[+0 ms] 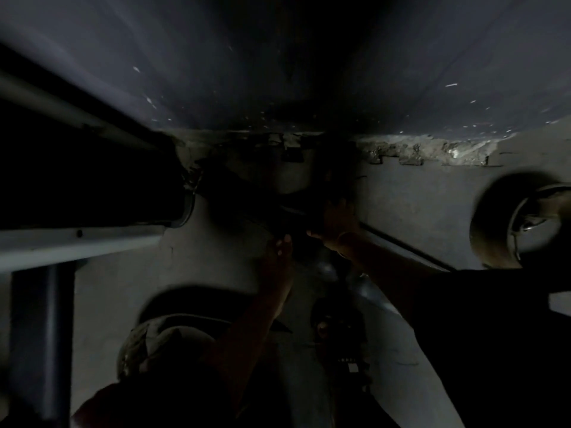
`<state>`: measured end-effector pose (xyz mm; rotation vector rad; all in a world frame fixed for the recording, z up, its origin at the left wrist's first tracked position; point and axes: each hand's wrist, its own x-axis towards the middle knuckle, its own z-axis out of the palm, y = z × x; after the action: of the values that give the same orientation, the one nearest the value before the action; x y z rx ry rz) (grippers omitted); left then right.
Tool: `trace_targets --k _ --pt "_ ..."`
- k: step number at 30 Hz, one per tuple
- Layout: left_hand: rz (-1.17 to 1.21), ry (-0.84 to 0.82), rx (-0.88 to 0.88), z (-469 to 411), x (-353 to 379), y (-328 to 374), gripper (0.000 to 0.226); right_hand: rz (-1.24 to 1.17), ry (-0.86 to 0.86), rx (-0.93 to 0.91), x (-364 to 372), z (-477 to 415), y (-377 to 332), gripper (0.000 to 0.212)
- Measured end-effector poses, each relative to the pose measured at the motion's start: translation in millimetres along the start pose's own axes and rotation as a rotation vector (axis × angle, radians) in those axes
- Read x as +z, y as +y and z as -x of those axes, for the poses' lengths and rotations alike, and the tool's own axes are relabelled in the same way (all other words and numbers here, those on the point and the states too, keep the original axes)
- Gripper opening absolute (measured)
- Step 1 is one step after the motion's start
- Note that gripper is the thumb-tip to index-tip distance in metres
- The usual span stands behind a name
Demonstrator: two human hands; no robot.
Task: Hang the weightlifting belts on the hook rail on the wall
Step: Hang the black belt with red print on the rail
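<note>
Reaching up, both hands on a dark belt [296,239] | left hand [279,251], right hand [335,225]: grip unclear | rough wall [417,205]

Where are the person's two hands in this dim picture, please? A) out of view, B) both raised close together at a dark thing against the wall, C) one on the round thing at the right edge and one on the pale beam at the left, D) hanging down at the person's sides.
B: the left hand and the right hand reach up close together at a dark thing on the wall; what it is cannot be told.
</note>
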<state>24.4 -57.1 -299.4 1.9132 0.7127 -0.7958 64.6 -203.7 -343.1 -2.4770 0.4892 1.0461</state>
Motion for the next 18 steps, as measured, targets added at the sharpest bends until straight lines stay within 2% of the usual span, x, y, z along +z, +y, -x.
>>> trace_targets --k 4,8,9,12,13,16,18 --pt "0.075 -0.02 -0.041 12.2 -1.7 2.2 0.043 -0.066 -0.162 -0.01 -2.7 25.4 -9.7 0.057" --pt "0.05 -0.006 -0.077 42.1 -7.7 -0.3 0.1 -0.172 -0.065 -0.015 -16.9 88.6 -14.7 0.05" --pt "0.015 -0.006 -0.106 61.7 -12.5 12.7 0.101 -0.216 -0.044 -0.003 -22.8 105.8 -14.2 0.049" --pt "-0.091 0.099 -0.089 117.0 -30.5 51.4 0.075 -0.376 0.028 0.023 -52.4 162.0 -15.6 0.051" --pt "-0.117 0.115 -0.085 132.5 -36.6 61.8 0.073 -0.431 0.049 0.026 -63.9 181.1 -16.4 0.052" --pt "-0.174 0.135 -0.043 178.8 -56.1 88.9 0.079 -0.611 0.131 0.059 -103.6 242.2 -21.4 0.055" --pt "-0.175 0.125 0.014 211.2 -73.3 108.5 0.079 -0.755 0.19 0.071 -131.7 284.9 -23.7 0.049"
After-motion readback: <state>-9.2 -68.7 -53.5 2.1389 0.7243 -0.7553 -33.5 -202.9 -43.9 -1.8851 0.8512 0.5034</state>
